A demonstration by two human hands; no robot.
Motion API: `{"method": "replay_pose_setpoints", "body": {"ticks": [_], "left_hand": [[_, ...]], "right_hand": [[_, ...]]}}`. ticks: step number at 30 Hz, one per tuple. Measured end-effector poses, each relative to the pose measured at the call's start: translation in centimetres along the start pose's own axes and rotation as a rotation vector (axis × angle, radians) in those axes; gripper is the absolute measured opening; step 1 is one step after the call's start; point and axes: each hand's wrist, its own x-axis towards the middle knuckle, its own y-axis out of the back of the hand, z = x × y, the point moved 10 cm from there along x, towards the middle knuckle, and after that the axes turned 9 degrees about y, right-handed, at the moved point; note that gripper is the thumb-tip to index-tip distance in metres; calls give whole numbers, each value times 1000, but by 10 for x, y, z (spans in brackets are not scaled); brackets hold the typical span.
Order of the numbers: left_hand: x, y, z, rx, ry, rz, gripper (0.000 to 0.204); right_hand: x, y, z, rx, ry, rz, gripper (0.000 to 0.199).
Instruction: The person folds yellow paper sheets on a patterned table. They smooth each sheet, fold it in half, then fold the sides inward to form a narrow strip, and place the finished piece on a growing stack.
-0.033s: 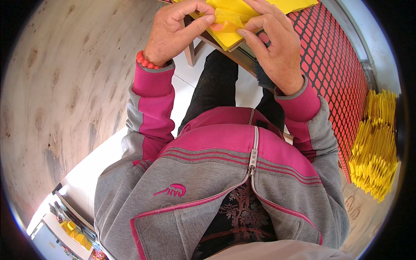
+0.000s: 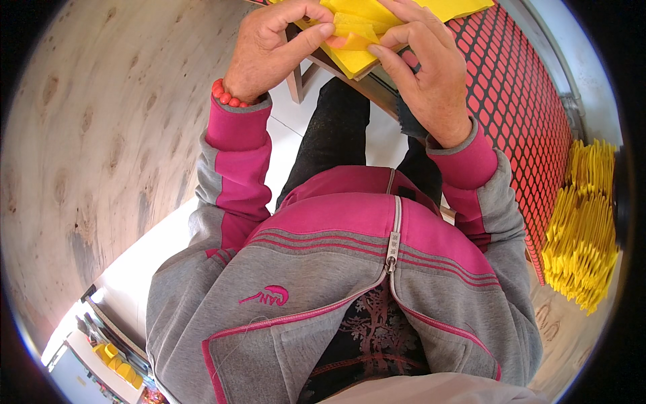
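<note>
A small folded piece of yellow paper (image 2: 354, 28) lies on a stack of yellow sheets (image 2: 351, 62) at the top of the view. My left hand (image 2: 269, 54), with a red bead bracelet at the wrist, pinches the piece's left edge between thumb and forefinger. My right hand (image 2: 431, 77) presses and grips its right side with curled fingers. Both hands touch the same piece, just above my knees. My pink and grey jacket sleeves run down to the lower edge.
A red plastic mesh crate (image 2: 531, 114) stands to the right of the hands. Beyond it at the far right lies a pile of several folded yellow paper pieces (image 2: 585, 229). A wooden panel (image 2: 87, 135) fills the left side. A wooden leg (image 2: 295, 84) shows under the sheets.
</note>
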Motion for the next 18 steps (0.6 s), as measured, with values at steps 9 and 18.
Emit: {"method": "replay_pose_setpoints", "body": {"ticks": [9, 18], "left_hand": [[-8, 5, -20, 109, 43, 10, 13], [-3, -1, -7, -59, 21, 29, 6]], "right_hand": [[1, 0, -1, 2, -2, 2, 18], [1, 3, -3, 1, 44, 59, 18]]}}
